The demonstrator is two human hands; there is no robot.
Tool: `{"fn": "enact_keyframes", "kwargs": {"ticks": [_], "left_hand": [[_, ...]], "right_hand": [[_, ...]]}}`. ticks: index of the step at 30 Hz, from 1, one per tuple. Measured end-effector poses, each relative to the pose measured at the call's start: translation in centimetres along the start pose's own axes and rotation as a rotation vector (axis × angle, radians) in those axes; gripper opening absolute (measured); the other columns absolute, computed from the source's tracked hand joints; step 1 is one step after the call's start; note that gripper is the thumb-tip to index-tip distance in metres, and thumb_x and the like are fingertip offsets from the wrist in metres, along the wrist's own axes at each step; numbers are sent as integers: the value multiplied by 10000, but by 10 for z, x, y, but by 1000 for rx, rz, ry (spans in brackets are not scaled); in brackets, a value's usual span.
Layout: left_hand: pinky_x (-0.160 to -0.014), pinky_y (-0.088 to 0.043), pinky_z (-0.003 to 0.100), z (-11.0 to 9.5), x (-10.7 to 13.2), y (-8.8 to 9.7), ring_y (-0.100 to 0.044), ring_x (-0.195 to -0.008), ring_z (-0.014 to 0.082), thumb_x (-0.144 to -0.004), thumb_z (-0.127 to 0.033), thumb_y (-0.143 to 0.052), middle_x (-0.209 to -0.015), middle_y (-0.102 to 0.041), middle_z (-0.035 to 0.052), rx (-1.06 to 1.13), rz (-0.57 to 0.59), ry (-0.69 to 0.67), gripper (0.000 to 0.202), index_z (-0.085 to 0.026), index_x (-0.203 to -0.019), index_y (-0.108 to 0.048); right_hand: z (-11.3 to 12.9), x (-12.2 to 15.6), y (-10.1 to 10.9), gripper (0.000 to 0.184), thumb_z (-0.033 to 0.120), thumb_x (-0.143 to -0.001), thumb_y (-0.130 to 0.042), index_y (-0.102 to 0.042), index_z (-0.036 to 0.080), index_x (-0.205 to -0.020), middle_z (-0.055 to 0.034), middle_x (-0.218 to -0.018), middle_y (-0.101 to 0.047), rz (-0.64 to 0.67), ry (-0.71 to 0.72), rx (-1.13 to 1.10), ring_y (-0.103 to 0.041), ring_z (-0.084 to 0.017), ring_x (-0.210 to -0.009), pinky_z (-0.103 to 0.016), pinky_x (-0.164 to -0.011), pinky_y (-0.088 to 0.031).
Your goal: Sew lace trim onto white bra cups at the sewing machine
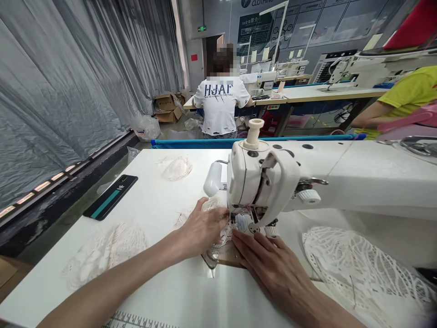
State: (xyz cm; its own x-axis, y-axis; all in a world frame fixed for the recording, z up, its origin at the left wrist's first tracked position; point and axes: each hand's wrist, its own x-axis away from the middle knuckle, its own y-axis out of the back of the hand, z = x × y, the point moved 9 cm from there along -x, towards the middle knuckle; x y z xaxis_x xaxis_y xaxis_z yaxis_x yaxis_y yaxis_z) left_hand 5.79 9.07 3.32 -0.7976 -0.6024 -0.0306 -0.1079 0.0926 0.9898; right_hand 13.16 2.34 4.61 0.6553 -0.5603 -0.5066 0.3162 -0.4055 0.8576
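A piece of white lace [225, 238] lies on the bed of a white sewing machine [247, 177], under the presser foot [232, 218]. My left hand [205, 225] is bent over the lace just left of the foot, its fingers closed on it and the thumb pointing away. To the right of the foot, my right hand [269, 257] lies low on the machine bed with its fingers stretched out. Its index fingertip touches the lace's near edge; the thumb is mostly hidden. Part of the lace is covered by my left hand.
Lace pieces lie at the left [109, 250], at the back [177, 168] and right of the machine [365, 264]. A dark phone [111, 197] rests near the table's left edge. A ruler scale [136, 321] shows at the front. Two people sit beyond, one in a white shirt [220, 105].
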Motion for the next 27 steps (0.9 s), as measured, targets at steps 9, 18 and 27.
{"fn": "enact_keyframes", "kwargs": {"ticks": [9,18,27], "left_hand": [[-1033,-126,481,-9,7,7,-566,-931,170,-825,-139,-505,-1148,-562,86,-31,-148,-57,282,-147,-1107,-504],[-866,-347,365,-47,22,16,-581,-809,144,-817,1,-460,-877,-622,44,-169,-297,-147,195,-147,-868,-577],[-879,-335,373,-43,24,11,-573,-829,143,-827,-22,-478,-891,-616,42,-173,-298,-135,167,-149,-849,-585]], "right_hand": [[1,2,-2,340,114,-947,-296,-614,104,-1069,-119,-1135,-633,2,4,24,-546,-203,-765,-349,-628,-365],[6,3,10,292,62,-926,-356,-639,129,-959,-86,-1060,-661,-54,37,-66,-545,-200,-870,-360,-699,-362],[7,0,13,265,112,-945,-368,-614,120,-1043,-85,-1039,-669,-24,36,-106,-545,-196,-927,-341,-692,-362]]}}
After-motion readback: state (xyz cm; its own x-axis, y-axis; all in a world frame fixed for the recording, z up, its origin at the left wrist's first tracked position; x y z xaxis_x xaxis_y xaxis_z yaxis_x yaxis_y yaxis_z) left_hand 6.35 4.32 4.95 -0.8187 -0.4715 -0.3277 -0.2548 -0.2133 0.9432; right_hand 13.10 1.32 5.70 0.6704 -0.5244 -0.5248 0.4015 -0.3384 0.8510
